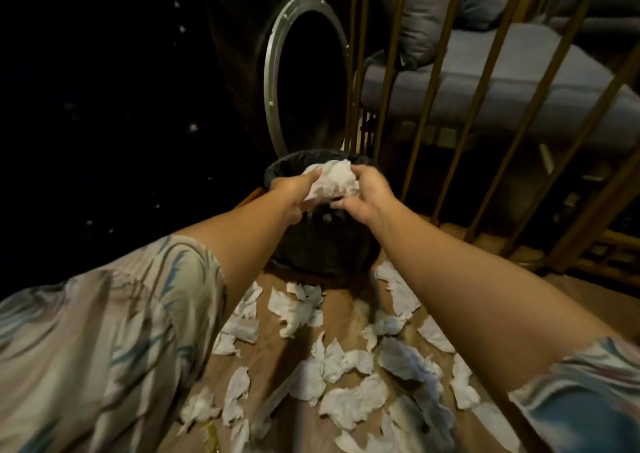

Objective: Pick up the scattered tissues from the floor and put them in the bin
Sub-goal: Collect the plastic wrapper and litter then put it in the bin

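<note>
**A double handful going into the bin**

The floor (346,309) is taking up most of what I am looking at, brown and littered with crumpled white tissues (349,362) lying loose in front of the person, some touching, some apart. To the right a wooden railing (446,113) is running past a grey cushioned seat (485,85). Just beyond the litter a small black-lined bin (322,245) is standing on the floor, close enough, I would judge, that the person is reaching it without shifting.

Both arms are stretching out over the bin's mouth, so whatever is let go should fall inside rather than beside it. Between the hands a bunched wad of tissue (334,182) is hanging right above the opening. The left hand (294,193) is pinching its left edge, fingers (311,175) curled partly closed on the paper. The right hand (367,193) is cupping the other side, fingers bent around it. Plenty of tissues are waiting on the floor, so the job looks far from finished.
</note>
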`<control>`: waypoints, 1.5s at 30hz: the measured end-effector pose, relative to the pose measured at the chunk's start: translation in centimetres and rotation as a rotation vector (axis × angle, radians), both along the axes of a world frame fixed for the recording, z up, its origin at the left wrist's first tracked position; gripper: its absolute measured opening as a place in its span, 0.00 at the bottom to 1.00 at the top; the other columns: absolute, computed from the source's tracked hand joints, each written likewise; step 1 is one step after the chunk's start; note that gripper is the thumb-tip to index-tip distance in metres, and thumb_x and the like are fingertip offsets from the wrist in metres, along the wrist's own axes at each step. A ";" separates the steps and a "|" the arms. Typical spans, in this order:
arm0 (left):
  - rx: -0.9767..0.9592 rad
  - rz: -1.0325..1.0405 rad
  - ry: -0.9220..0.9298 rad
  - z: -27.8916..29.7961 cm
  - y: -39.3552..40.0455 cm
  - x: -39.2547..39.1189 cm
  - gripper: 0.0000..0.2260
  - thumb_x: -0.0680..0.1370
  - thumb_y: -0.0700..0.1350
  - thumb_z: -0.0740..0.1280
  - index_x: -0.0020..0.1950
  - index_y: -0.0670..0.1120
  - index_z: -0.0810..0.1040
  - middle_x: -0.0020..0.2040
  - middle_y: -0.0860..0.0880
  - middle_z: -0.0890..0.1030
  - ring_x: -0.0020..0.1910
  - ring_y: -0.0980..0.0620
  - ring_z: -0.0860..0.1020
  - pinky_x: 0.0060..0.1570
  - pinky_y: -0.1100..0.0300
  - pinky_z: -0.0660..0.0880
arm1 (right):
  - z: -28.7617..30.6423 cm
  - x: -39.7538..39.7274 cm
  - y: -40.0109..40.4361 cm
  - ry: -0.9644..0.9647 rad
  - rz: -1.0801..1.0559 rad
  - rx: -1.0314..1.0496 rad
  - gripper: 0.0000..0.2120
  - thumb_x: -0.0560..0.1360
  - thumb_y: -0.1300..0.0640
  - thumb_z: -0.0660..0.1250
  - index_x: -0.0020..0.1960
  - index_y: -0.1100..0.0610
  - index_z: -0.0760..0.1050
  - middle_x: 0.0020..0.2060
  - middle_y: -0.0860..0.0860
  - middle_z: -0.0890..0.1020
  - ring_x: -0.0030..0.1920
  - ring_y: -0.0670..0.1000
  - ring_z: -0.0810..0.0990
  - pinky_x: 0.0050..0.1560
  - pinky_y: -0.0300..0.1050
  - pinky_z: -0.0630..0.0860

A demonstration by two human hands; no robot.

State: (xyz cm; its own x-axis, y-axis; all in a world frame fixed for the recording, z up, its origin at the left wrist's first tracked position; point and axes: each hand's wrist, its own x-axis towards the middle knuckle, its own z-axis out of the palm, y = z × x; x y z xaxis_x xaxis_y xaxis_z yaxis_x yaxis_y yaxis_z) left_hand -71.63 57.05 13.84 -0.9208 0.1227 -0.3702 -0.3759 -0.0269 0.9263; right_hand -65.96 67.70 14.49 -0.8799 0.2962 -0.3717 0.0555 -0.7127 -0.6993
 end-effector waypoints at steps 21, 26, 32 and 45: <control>-0.163 0.288 -0.057 -10.7 -29.5 19.5 0.13 0.78 0.42 0.69 0.62 0.43 0.77 0.56 0.43 0.82 0.46 0.49 0.80 0.48 0.56 0.76 | -13.5 12.6 -28.6 0.098 0.437 0.981 0.13 0.81 0.53 0.60 0.42 0.56 0.77 0.31 0.51 0.79 0.33 0.48 0.77 0.33 0.38 0.73; -0.424 0.382 0.000 -13.8 -39.0 24.2 0.09 0.77 0.41 0.70 0.56 0.43 0.80 0.52 0.46 0.81 0.51 0.49 0.80 0.52 0.57 0.77 | -16.4 16.1 -36.6 0.120 0.619 1.009 0.20 0.82 0.50 0.58 0.34 0.56 0.74 0.29 0.52 0.78 0.31 0.48 0.75 0.34 0.44 0.71; -0.784 0.475 -0.002 -18.8 -48.6 32.4 0.05 0.75 0.45 0.70 0.50 0.50 0.82 0.52 0.50 0.83 0.53 0.49 0.79 0.57 0.53 0.76 | -19.5 21.5 -43.9 0.198 0.785 1.035 0.20 0.82 0.51 0.59 0.34 0.57 0.74 0.29 0.53 0.77 0.33 0.50 0.75 0.37 0.45 0.70; -1.053 0.532 -0.189 -27.1 -53.9 49.9 0.19 0.75 0.56 0.64 0.65 0.52 0.76 0.78 0.38 0.57 0.78 0.39 0.49 0.76 0.47 0.46 | -26.3 32.6 -50.7 0.793 1.291 1.696 0.28 0.76 0.41 0.60 0.74 0.49 0.63 0.76 0.54 0.60 0.76 0.56 0.55 0.75 0.54 0.54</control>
